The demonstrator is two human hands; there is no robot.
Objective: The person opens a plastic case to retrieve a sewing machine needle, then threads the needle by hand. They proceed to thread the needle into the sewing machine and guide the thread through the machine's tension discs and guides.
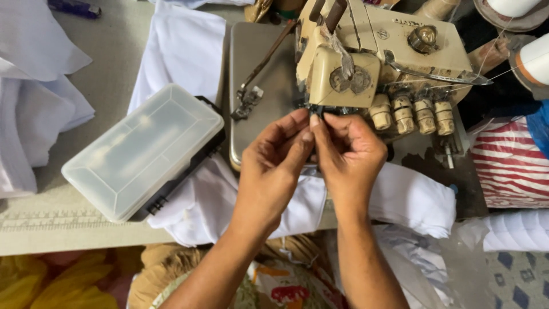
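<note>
A worn beige overlock sewing machine stands at the top middle, with several tension knobs along its front. Both my hands meet just below its front edge. My left hand and my right hand have their fingertips pinched together at the same spot, close to the machine's needle area. Whatever they pinch is too small to make out; it may be a thread. White cloth lies under my hands and wrists.
A clear plastic box lies at the left on white fabric. The metal bed plate carries the presser foot. Thread cones stand at the top right. Red-striped cloth is at the right, more white cloth at far left.
</note>
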